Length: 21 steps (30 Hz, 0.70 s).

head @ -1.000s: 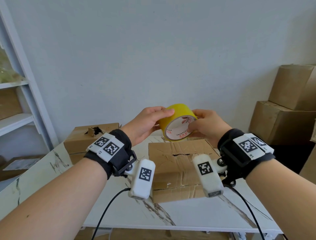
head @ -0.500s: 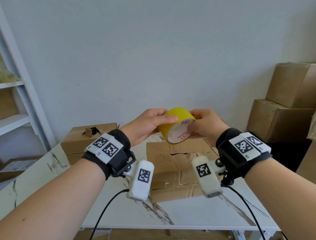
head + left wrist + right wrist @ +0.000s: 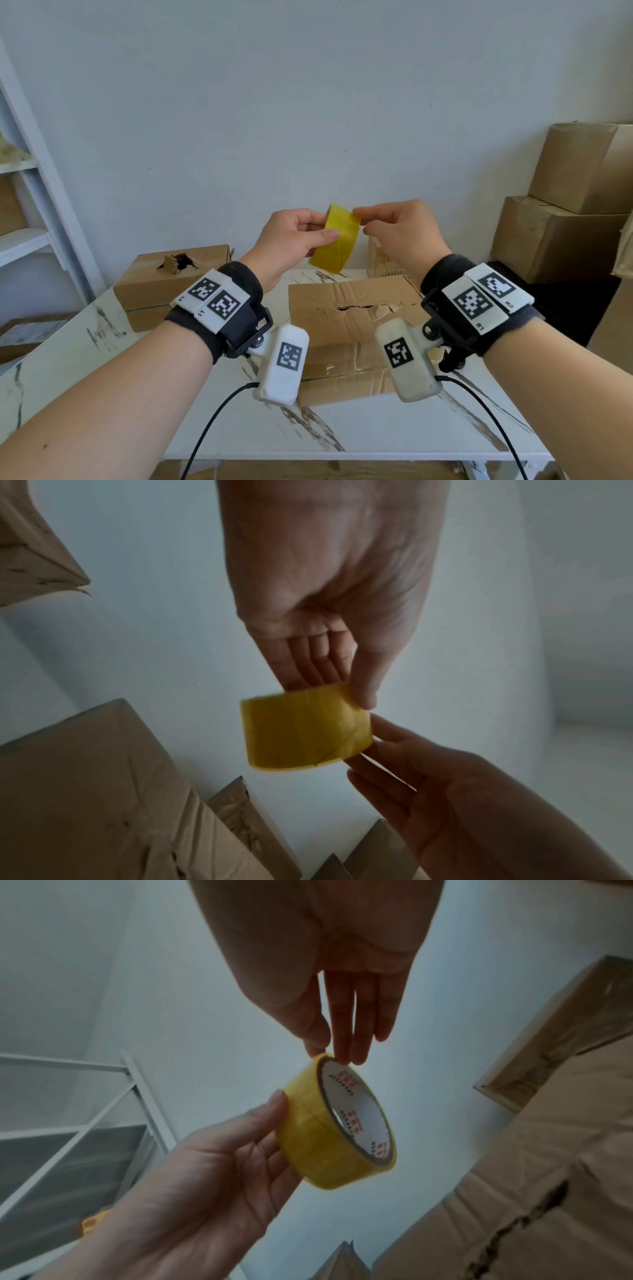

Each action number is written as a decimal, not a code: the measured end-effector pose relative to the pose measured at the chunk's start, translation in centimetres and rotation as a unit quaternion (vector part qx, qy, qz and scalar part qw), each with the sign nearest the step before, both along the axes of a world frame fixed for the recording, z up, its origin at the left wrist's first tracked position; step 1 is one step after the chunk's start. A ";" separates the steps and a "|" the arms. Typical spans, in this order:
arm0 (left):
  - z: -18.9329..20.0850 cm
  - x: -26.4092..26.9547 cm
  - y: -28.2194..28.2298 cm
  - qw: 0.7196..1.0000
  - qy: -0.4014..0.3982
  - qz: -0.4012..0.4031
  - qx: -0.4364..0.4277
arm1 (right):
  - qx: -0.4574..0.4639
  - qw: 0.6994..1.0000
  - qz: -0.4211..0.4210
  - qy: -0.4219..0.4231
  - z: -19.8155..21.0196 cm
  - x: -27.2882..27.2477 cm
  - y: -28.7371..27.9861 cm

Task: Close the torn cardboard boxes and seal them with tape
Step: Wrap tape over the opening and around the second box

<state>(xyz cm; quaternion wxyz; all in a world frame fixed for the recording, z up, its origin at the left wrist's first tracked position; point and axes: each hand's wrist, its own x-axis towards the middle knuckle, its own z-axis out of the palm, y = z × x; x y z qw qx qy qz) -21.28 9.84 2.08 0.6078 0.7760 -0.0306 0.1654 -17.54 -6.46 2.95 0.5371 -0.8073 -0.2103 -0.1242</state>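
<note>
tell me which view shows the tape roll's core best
The right wrist view: the tape roll faces it, showing the white core with red print. The head view and left wrist view show only its yellow outer band, held between the hands.

A torn box (image 3: 352,308) lies mid-table (image 3: 376,431) — another box (image 3: 171,284) sits behind-left, stacked boxes (image 3: 561,212) right, shelves (image 3: 30,219) left.

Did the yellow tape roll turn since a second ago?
Yes. The yellow tape roll showed its white inside before; now the head view shows only its yellow outside, above the torn box. Both hands hold it.
</note>
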 end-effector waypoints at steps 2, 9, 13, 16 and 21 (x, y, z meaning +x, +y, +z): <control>0.1 -0.2 -0.1 1.000 -0.003 0.000 0.003 | 0.015 1.000 -0.012 -0.005 0.0 0.3 0.2; 0.4 -0.5 -0.6 0.999 -0.022 -0.004 0.033 | 0.073 0.997 -0.002 0.014 0.0 0.9 -0.1; 0.3 -0.5 -0.8 0.999 -0.030 -0.002 0.033 | 0.097 0.995 -0.006 0.020 -0.2 0.9 -0.3; 0.3 -0.6 -1.1 0.999 -0.039 -0.006 0.032 | 0.118 0.993 0.003 0.027 -0.2 0.7 -0.3; 0.4 -0.9 -1.8 0.997 -0.071 0.005 0.022 | 0.177 0.983 0.008 0.037 0.0 0.5 -0.2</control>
